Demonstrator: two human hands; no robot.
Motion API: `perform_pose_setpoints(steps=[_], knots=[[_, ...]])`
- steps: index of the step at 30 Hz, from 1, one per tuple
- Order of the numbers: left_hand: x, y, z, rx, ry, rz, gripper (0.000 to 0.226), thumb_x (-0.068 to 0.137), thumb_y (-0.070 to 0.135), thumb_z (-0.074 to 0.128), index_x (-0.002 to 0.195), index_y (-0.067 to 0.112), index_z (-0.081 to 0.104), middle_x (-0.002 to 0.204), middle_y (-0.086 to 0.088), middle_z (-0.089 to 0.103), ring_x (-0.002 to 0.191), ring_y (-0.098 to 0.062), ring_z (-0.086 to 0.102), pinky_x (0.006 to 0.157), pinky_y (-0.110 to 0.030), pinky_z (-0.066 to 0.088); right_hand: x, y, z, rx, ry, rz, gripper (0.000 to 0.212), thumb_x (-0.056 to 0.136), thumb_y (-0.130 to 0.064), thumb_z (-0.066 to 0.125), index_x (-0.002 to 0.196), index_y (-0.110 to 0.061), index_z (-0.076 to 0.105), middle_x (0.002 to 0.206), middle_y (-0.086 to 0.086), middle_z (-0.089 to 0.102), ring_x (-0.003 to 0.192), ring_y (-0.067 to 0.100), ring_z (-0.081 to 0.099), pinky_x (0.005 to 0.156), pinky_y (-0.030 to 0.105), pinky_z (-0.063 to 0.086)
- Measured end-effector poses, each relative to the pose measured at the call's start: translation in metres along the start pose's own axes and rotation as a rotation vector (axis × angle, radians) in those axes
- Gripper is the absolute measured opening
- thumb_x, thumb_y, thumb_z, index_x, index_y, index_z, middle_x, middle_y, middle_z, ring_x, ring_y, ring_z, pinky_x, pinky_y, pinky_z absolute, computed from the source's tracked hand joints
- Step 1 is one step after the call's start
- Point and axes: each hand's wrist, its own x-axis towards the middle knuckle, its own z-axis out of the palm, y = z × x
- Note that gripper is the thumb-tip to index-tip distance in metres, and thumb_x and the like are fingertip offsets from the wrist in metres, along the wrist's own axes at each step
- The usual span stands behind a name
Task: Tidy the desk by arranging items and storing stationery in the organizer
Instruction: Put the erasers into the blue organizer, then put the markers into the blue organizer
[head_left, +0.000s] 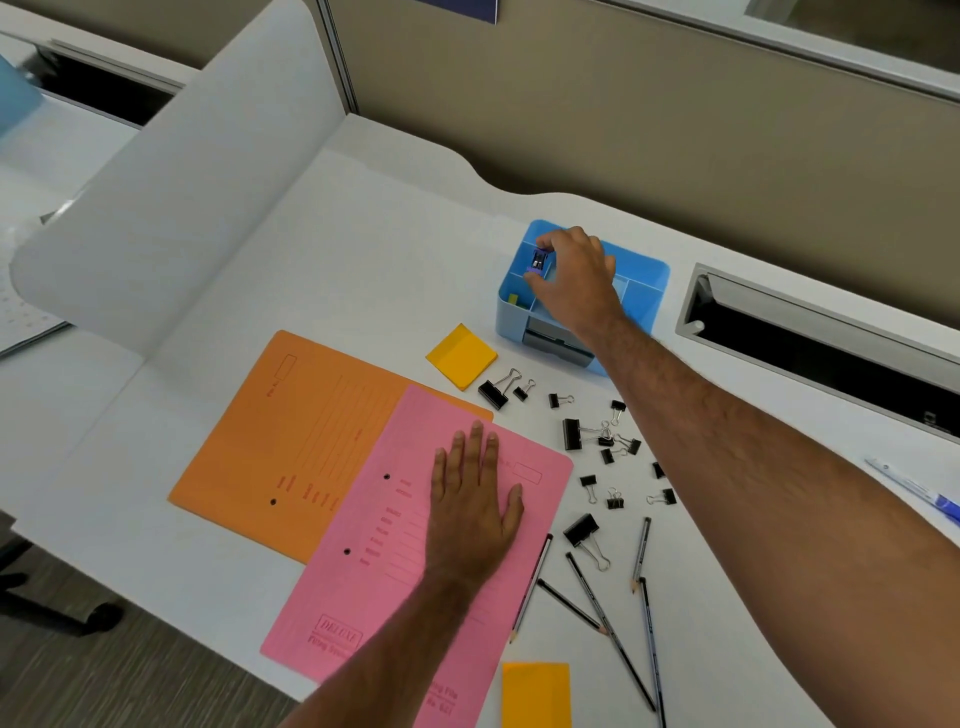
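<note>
While the right hand (571, 275) reaches over the blue organizer (644, 283), its palm and forearm hide most of the middle compartments and part of the front drawer, so their contents cannot be told. Thumb and forefinger pinch a small purple sharpener (538, 261) just above a rear left compartment; whether it touches the divider is unclear. A yellow item (513, 299) shows in the front left compartment, too small to identify. The left hand (475, 499) lies flat, fingers spread, on the pink folder (395, 561), which overlaps the orange folder (291, 441); the pink one's lower edge is cut off by the frame. A yellow sticky pad (461, 356) sits between the folders and the organizer. Binder clips (597, 441) lie scattered right of the pink folder, some hidden under the right forearm. Pencils (608, 618) lie near the desk's front edge, two running out of frame. Another yellow pad (536, 693) is cropped at the bottom. A pen (914, 491) lies at the right edge, partly cut off. Bare desk (363, 249) stretches left of the organizer.
</note>
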Motion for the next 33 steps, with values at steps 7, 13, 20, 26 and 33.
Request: perform_pose_setpoints(steps=[7,13,20,26,33], knots=[[0.001,0.0,0.001,0.0,0.004,0.006,0.076,0.107,0.057,0.021,0.163,0.019,-0.014,0.17,-0.001,-0.023,0.156,-0.018,-0.022,0.129,-0.043,-0.007,-0.017,0.007,-0.006,0.077,0.066,0.034,0.036,0.094,-0.028,0.07,0.127,-0.019,0.06,0.129,0.001,0.058,0.121,0.019,0.049,0.098,0.036,0.032],[0.001,0.0,0.0,0.006,0.015,0.016,0.076,0.106,0.056,0.022,0.163,0.018,-0.012,0.171,-0.002,-0.021,0.157,-0.018,-0.021,0.128,-0.043,-0.007,-0.062,0.024,-0.014,0.204,0.183,0.04,0.027,0.089,-0.022,0.071,0.114,-0.025,0.062,0.114,-0.007,0.059,0.106,0.014,0.055,0.096,0.035,0.036],[0.0,0.0,0.001,-0.007,0.034,0.022,0.077,0.106,0.056,0.024,0.164,0.018,-0.009,0.172,-0.002,-0.017,0.158,-0.019,-0.016,0.128,-0.043,-0.007,-0.144,0.049,-0.02,0.253,0.198,0.054,0.022,0.088,-0.015,0.069,0.105,-0.025,0.06,0.106,-0.007,0.061,0.098,0.011,0.053,0.091,0.035,0.038],[0.0,0.0,0.0,-0.002,0.053,0.041,0.076,0.106,0.054,0.026,0.164,0.017,-0.006,0.172,-0.003,-0.013,0.159,-0.021,-0.012,0.129,-0.044,-0.004,-0.205,0.077,-0.024,0.279,0.139,0.146,0.021,0.088,-0.013,0.069,0.103,-0.026,0.062,0.098,-0.013,0.06,0.089,0.007,0.05,0.091,0.041,0.045],[0.001,-0.001,0.0,0.004,0.058,0.062,0.076,0.105,0.055,0.022,0.165,0.015,0.0,0.173,-0.006,-0.007,0.159,-0.025,-0.007,0.129,-0.049,0.002,-0.269,0.111,-0.031,0.288,0.092,0.289,0.021,0.088,-0.013,0.069,0.099,-0.029,0.061,0.093,-0.016,0.06,0.087,0.004,0.053,0.086,0.041,0.051]])
